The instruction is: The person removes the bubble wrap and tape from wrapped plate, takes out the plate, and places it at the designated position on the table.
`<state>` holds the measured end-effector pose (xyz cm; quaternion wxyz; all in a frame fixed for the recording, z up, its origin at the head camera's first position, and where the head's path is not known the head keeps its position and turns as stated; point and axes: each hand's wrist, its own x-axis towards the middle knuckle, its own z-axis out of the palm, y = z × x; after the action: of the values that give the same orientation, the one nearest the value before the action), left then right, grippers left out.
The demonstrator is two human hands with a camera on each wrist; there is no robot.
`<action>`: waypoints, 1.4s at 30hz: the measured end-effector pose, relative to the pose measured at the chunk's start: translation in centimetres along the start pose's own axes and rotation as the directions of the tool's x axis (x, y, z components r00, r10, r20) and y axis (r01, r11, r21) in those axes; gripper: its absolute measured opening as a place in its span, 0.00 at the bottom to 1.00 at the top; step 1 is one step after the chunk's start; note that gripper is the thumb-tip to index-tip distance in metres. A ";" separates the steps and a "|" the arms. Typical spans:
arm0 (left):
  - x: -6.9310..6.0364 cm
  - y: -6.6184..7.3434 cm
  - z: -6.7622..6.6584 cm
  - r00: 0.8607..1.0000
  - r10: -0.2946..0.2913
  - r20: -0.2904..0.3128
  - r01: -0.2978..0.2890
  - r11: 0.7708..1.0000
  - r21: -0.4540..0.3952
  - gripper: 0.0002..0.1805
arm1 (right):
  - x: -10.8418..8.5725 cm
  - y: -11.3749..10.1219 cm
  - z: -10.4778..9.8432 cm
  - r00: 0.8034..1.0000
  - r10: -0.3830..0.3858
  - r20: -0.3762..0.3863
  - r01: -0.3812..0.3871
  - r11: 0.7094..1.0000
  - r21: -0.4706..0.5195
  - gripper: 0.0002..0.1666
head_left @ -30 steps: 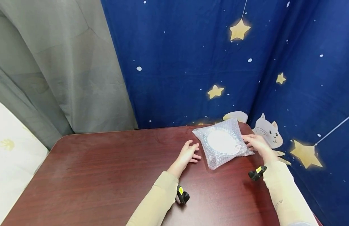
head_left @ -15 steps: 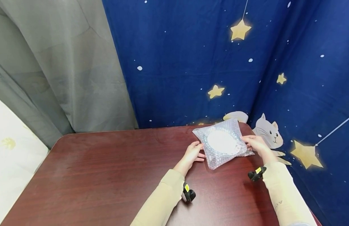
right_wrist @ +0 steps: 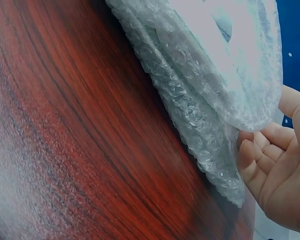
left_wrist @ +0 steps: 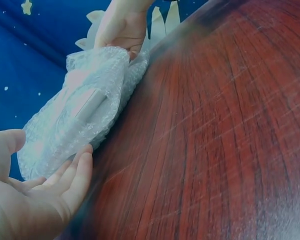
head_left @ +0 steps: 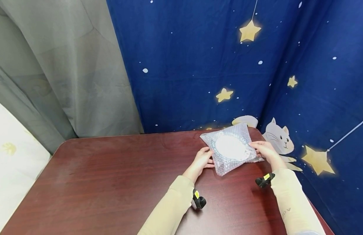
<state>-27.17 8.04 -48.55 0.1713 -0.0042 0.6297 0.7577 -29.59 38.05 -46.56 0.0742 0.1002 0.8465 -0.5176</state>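
A bubble-wrap package (head_left: 222,165) with something white and round inside lies at the far right of the table. My left hand (head_left: 201,160) is at its left edge. In the left wrist view, the left fingers (left_wrist: 72,182) stretch nearly straight along its lower side, the thumb apart above; contact is hard to tell. At the opposite edge, my right hand (head_left: 264,150) pinches the wrap, thumb on top. Seen from the right wrist, the right fingers (right_wrist: 262,155) curl beneath the upper flap. Part of the right thumb is hidden behind the wrap.
The dark red-brown wooden table (head_left: 116,176) spreads left and toward me. A blue star-patterned curtain (head_left: 184,65) hangs behind and to the right, close to the package. A grey curtain (head_left: 90,81) is at the back left, with a white surface (head_left: 14,163) beside the table.
My left hand has moved right, up to the package's left edge. The right hand has shifted slightly left onto its right edge. The package has barely moved.
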 end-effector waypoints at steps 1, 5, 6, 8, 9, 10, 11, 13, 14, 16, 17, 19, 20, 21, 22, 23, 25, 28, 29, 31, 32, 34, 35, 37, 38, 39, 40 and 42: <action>0.0 0.0 0.1 1.000 -0.002 0.000 0.002 1.000 0.004 0.32 | 0.0 0.0 0.0 1.000 0.005 0.000 -0.005 1.000 0.001 0.35; 0.0 -0.1 0.3 1.000 0.002 -0.008 -0.002 1.000 0.019 0.31 | 0.0 -0.2 0.1 1.000 0.017 0.011 -0.017 1.000 -0.002 0.36; 0.1 -0.2 0.4 1.000 0.003 -0.010 -0.003 1.000 0.019 0.31 | 0.1 -0.2 0.1 1.000 0.021 0.011 -0.021 1.000 -0.006 0.36; 0.2 -0.3 0.4 1.000 0.000 -0.013 0.000 1.000 0.022 0.32 | 0.1 -0.3 0.1 0.999 0.028 0.017 -0.028 1.000 -0.010 0.37; 0.3 -0.3 0.5 1.000 -0.002 -0.015 0.003 1.000 0.026 0.32 | 0.1 -0.3 0.1 0.999 0.028 0.020 -0.027 1.000 -0.011 0.37; 0.4 -0.3 0.5 1.000 -0.006 -0.015 0.006 1.000 0.026 0.33 | 0.1 -0.4 0.1 0.999 0.027 0.026 -0.027 1.000 -0.011 0.37; 0.4 -0.4 0.5 1.000 -0.008 -0.016 0.009 1.000 0.029 0.33 | 0.1 -0.4 0.1 0.999 0.031 0.024 -0.031 0.999 -0.009 0.37; 0.5 -0.4 0.6 1.000 -0.013 -0.018 0.013 0.999 0.036 0.34 | 0.0 -0.5 0.2 0.999 0.029 0.031 -0.029 1.000 -0.007 0.37; 0.5 -0.4 0.6 1.000 -0.013 -0.020 0.014 0.999 0.038 0.35 | 0.0 -0.5 0.2 0.999 0.026 0.035 -0.026 1.000 -0.005 0.37; 0.5 -0.4 0.6 1.000 -0.011 -0.025 0.012 0.999 0.044 0.36 | 0.0 -0.6 0.2 0.999 0.032 0.037 -0.032 0.999 0.007 0.37; 0.5 -0.4 0.6 1.000 -0.009 -0.028 0.010 0.999 0.047 0.36 | 0.0 -0.6 0.2 0.999 0.034 0.038 -0.034 0.999 0.014 0.37; 0.5 -0.5 0.7 0.999 -0.007 -0.034 0.009 0.999 0.043 0.37 | -0.1 -0.7 0.3 0.998 0.031 0.046 -0.032 0.999 0.029 0.36; 0.5 -0.5 0.7 0.999 -0.005 -0.035 0.006 0.999 0.040 0.37 | -0.1 -0.7 0.2 0.998 0.026 0.051 -0.028 0.999 0.034 0.35; 0.5 -0.5 0.8 0.999 -0.002 -0.035 0.003 0.999 0.037 0.38 | -0.1 -0.7 0.3 0.998 0.026 0.051 -0.028 0.999 0.039 0.34; 0.6 -0.6 0.8 0.999 0.002 -0.034 -0.001 0.999 0.037 0.38 | 0.0 -0.7 0.3 0.998 0.025 0.050 -0.027 0.999 0.040 0.33; 0.6 -0.6 0.9 0.999 0.003 -0.034 -0.002 1.000 0.029 0.38 | 0.0 -0.7 0.3 0.999 0.021 0.048 -0.023 0.999 0.039 0.32; 0.7 -0.6 1.0 0.999 0.009 -0.033 -0.008 1.000 0.024 0.38 | 0.0 -0.6 0.3 0.999 0.012 0.045 -0.013 1.000 0.025 0.32; 0.8 -0.7 1.1 0.999 0.014 -0.033 -0.014 1.000 0.015 0.38 | 0.1 -0.6 0.4 1.000 0.009 0.026 -0.009 1.000 0.004 0.31; 0.8 -0.7 1.1 0.999 0.014 -0.031 -0.013 1.000 0.009 0.38 | 0.1 -0.5 0.4 1.000 0.006 0.023 -0.006 1.000 -0.002 0.31; 0.9 -0.7 1.2 1.000 0.012 -0.028 -0.012 1.000 0.004 0.38 | 0.1 -0.4 0.4 1.000 0.000 0.011 0.000 1.000 -0.011 0.30; 0.9 -0.7 1.2 1.000 0.014 -0.026 -0.014 1.000 0.003 0.38 | 0.2 -0.4 0.4 1.000 -0.003 0.005 0.003 1.000 -0.013 0.29; 0.8 -0.6 1.2 1.000 0.014 -0.028 -0.013 1.000 0.006 0.38 | 0.2 -0.3 0.4 1.000 -0.011 -0.004 0.011 1.000 -0.022 0.29; 0.9 -0.6 1.2 0.999 0.017 -0.030 -0.016 1.000 0.007 0.38 | 0.2 -0.2 0.4 1.000 -0.014 -0.009 0.014 1.000 -0.024 0.28; 0.9 -0.6 1.3 0.999 0.023 -0.037 -0.023 1.000 0.011 0.38 | 0.2 -0.2 0.5 1.000 -0.019 -0.018 0.018 0.999 -0.027 0.27; 0.9 -0.6 1.3 0.999 0.024 -0.042 -0.023 1.000 0.011 0.38 | 0.2 -0.2 0.5 1.000 -0.021 -0.020 0.021 0.999 -0.033 0.27; 0.8 -0.6 1.4 0.999 0.028 -0.047 -0.027 1.000 0.014 0.38 | 0.2 -0.2 0.5 0.999 -0.023 -0.023 0.022 0.999 -0.037 0.27; 0.8 -0.6 1.4 0.998 0.033 -0.052 -0.032 0.999 0.018 0.38 | 0.2 -0.2 0.6 0.999 -0.025 -0.024 0.024 0.999 -0.044 0.27; 0.7 -0.6 1.5 0.997 0.046 -0.068 -0.044 0.999 0.026 0.37 | 0.2 -0.3 0.6 0.999 -0.026 -0.026 0.024 0.998 -0.053 0.27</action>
<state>-27.36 9.71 -49.00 0.1326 -0.0139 0.6445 0.7529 -29.85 37.39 -46.67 0.0589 0.0945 0.8621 -0.4945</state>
